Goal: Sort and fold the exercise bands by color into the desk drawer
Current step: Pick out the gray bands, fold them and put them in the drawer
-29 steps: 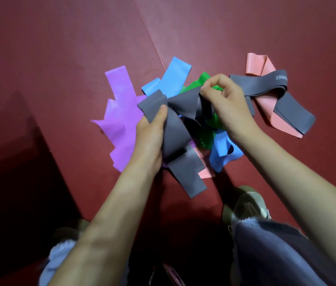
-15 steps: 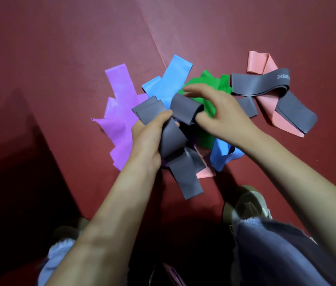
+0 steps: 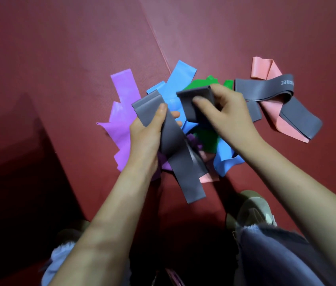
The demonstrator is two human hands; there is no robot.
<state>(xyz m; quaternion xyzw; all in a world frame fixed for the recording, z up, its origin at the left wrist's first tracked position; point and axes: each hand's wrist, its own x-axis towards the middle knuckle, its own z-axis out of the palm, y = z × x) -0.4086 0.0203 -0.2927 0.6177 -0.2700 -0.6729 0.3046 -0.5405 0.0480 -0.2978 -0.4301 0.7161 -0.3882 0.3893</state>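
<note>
Red floor mat (image 3: 60, 58) carries an unsorted pile: purple band (image 3: 122, 93), then left hand (image 3: 146, 137) gripping 1 gray band (image 3: 173, 145), its far end pinched into a fold by right hand (image 3: 231, 116). Lettered gray band (image 3: 266, 90) and pink band (image 3: 261, 68) lie right. No drawer shows, so sorting looks barely begun; mat stretches open around the pile.

The left forearm (image 3: 105, 213) and right forearm (image 3: 299, 182) are bare to the frame's edge. The left hand (image 3: 148, 137) and right hand (image 3: 229, 112) have short, plain nails. The right denim leg (image 3: 276, 259) is dusty blue-grey with a frayed, pale-threaded hem. The left denim leg (image 3: 60, 254) looks lighter blue and is frayed too. The right sneaker (image 3: 251, 209) is olive-khaki with a paler sole. The left shoe (image 3: 74, 230) sits in shadow.
</note>
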